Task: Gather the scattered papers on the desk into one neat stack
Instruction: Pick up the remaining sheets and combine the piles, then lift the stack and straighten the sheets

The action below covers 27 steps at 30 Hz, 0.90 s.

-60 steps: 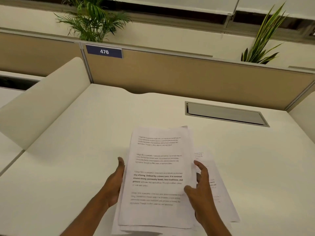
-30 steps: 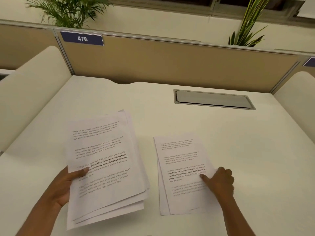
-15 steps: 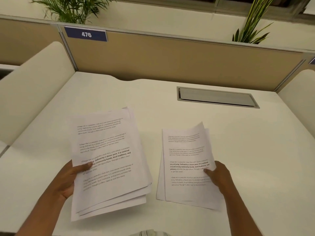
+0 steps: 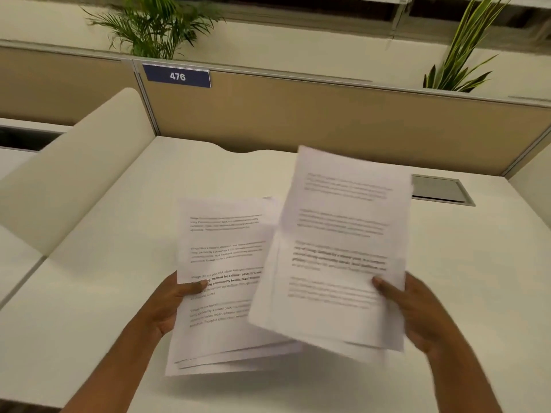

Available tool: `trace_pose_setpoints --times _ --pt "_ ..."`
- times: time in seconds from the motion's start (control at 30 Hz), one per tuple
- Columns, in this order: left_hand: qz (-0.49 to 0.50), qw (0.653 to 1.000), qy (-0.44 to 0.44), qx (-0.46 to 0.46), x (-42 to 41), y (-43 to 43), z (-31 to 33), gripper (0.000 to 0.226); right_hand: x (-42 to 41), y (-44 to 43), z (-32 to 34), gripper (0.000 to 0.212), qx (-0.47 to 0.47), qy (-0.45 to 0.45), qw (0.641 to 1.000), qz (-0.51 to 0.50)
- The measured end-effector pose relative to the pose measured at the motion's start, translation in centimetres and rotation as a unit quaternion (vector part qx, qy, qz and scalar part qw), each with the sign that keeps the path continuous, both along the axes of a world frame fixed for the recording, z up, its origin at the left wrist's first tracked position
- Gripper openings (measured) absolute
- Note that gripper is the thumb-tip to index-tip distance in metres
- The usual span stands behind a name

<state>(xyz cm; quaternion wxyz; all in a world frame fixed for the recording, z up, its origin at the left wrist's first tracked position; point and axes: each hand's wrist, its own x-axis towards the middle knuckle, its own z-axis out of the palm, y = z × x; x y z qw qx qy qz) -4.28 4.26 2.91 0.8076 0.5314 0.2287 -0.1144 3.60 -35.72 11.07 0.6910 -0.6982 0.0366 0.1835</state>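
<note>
My left hand [image 4: 171, 305] grips the left edge of a thick bundle of printed papers [image 4: 220, 281], held above the white desk [image 4: 104, 293] with the thumb on top. A thinner bundle of printed sheets [image 4: 340, 251] is lifted off the desk in my right hand [image 4: 414, 311], which pinches its right edge. This right bundle is blurred with motion and its left part overlaps the top of the left bundle. No loose sheets show on the visible desk surface.
A beige partition [image 4: 328, 123] with a blue "476" label [image 4: 177, 76] closes the desk's far side. A grey cable hatch [image 4: 441, 190] sits at the back right. A curved cream divider [image 4: 74, 174] rises on the left. Plants [image 4: 155, 28] stand behind the partition.
My right hand has lifted the smaller bundle off the desk and swung it left over the bundle in my left hand. The left bundle has moved right, towards the middle.
</note>
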Motion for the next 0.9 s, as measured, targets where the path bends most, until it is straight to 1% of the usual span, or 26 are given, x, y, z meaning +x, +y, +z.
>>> trace_pose_setpoints --times 0.07,0.1,0.17,0.2,0.27,0.33,0.4,0.47,0.5,0.53,0.57,0.63,0.67,0.7,0.73,0.77,0.83,0.9 --pt "-0.028 0.999 -0.013 -0.013 0.5 -1.5 0.7 0.088 -0.5 2.4 -1.6 0.082 0.018 0.032 0.999 0.029" --pt "-0.042 0.999 -0.019 -0.019 0.7 -2.3 1.0 0.084 -0.8 3.3 -2.4 0.078 0.023 0.046 0.998 0.041" --pt "-0.062 0.997 -0.034 -0.017 0.8 -3.8 1.6 0.071 -1.2 4.9 -3.8 0.053 0.012 0.079 0.995 0.06" --pt "-0.066 0.997 -0.043 0.004 0.9 -4.5 1.8 0.062 -1.4 5.4 -4.6 0.042 -0.005 0.096 0.993 0.063" --pt "-0.056 0.995 -0.043 0.067 1.0 -5.5 1.8 0.048 -1.6 6.1 -5.9 0.033 -0.044 0.127 0.99 0.051" --pt "-0.043 0.996 -0.022 0.074 1.0 -6.0 1.3 0.039 -1.8 6.5 -6.5 0.039 -0.074 0.14 0.987 0.027" --pt "-0.014 0.999 0.01 0.037 0.9 -6.2 0.6 0.04 -2.1 6.7 -6.9 0.052 -0.073 0.142 0.987 0.008" --pt "0.033 0.998 0.058 0.015 0.7 -6.6 0.5 0.061 -2.4 6.8 -7.0 0.061 -0.06 0.137 0.989 0.0" --pt "0.039 0.997 0.067 0.018 0.6 -6.9 0.7 0.07 -2.5 6.9 -6.9 0.06 -0.059 0.128 0.99 -0.002" --pt "0.039 0.997 0.054 0.029 0.6 -7.3 1.2 0.073 -2.6 7.0 -6.8 0.055 -0.066 0.111 0.992 -0.004" --pt "0.034 0.998 0.02 0.046 0.7 -7.7 1.7 0.074 -2.6 7.2 -6.6 0.048 -0.077 0.084 0.993 -0.008" --pt "0.029 0.992 -0.059 0.112 0.9 -8.2 3.1 0.074 -2.6 7.5 -5.8 0.037 -0.086 0.021 0.996 -0.021" --pt "0.034 0.984 -0.099 0.143 1.2 -8.4 3.8 0.061 -2.5 7.7 -5.3 0.034 -0.082 -0.012 0.996 -0.031" --pt "0.051 0.977 -0.127 0.164 1.6 -8.6 4.5 0.04 -2.4 7.9 -4.7 0.032 -0.075 -0.043 0.995 -0.044" --pt "0.073 0.97 -0.144 0.182 2.0 -8.7 5.1 0.024 -2.2 8.0 -4.1 0.031 -0.067 -0.073 0.993 -0.06" --pt "0.091 0.963 -0.162 0.195 2.5 -8.8 5.9 0.02 -1.9 8.2 -3.6 0.029 -0.056 -0.098 0.991 -0.075" --pt "0.102 0.948 -0.211 0.217 3.4 -8.8 7.3 0.021 -1.5 8.5 -2.6 0.027 -0.026 -0.136 0.985 -0.102" --pt "0.101 0.937 -0.251 0.223 4.0 -8.8 8.0 0.022 -1.2 8.8 -2.0 0.03 0.001 -0.157 0.98 -0.123"
